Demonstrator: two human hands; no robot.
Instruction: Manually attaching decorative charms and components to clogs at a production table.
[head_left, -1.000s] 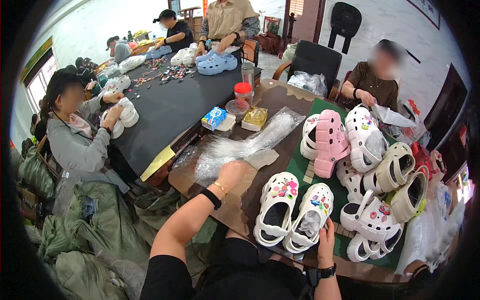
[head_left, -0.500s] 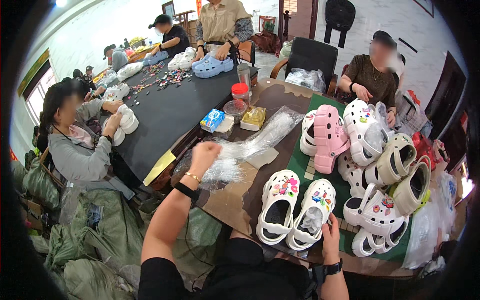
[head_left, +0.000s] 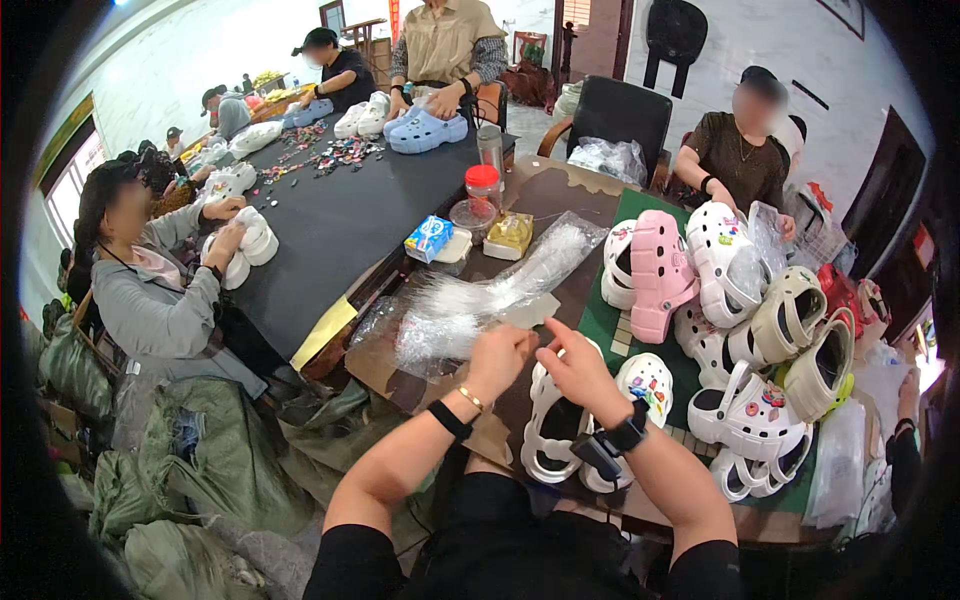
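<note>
Head view shows the left hand (head_left: 497,352) and right hand (head_left: 578,367) meeting above a white clog pair (head_left: 590,420) at the near desk (head_left: 400,365) edge, both pinching a clear plastic bag (head_left: 440,330). Farther left lies a stack of clear bags (head_left: 510,285); farther right, a pink clog (head_left: 657,272) tops piled clogs.

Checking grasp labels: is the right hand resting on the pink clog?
No, the right hand is raised beside the left hand at a clear plastic bag; the pink clog lies untouched.
</note>
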